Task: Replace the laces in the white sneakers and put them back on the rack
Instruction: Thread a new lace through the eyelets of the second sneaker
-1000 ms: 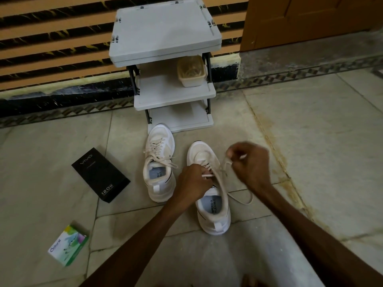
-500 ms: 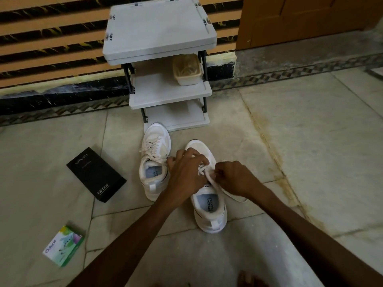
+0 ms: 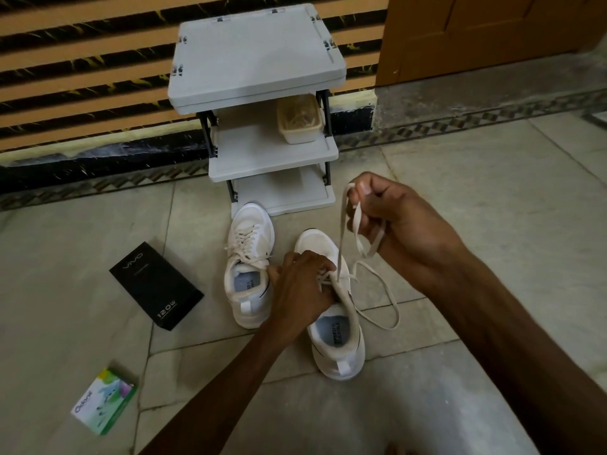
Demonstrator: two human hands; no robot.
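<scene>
Two white sneakers stand on the floor before a grey three-shelf rack [image 3: 259,70]. The left sneaker [image 3: 248,267] is laced, its ends loose. My left hand [image 3: 300,287] grips the tongue area of the right sneaker [image 3: 335,336], fingers curled over the eyelets. My right hand [image 3: 394,224] is raised above and to the right, pinching the cream lace [image 3: 341,231], which runs taut from the hand down to the eyelets. More lace loops on the floor to the shoe's right.
A beige tub [image 3: 299,121] sits on the rack's middle shelf. A black phone box [image 3: 156,285] lies left of the sneakers, a small green and white box [image 3: 105,400] nearer me. Striped wall and a wooden door [image 3: 492,31] stand behind.
My right hand has risen from the shoe's eyelets up and to the right, drawing the lace out. My left hand stays on the right sneaker.
</scene>
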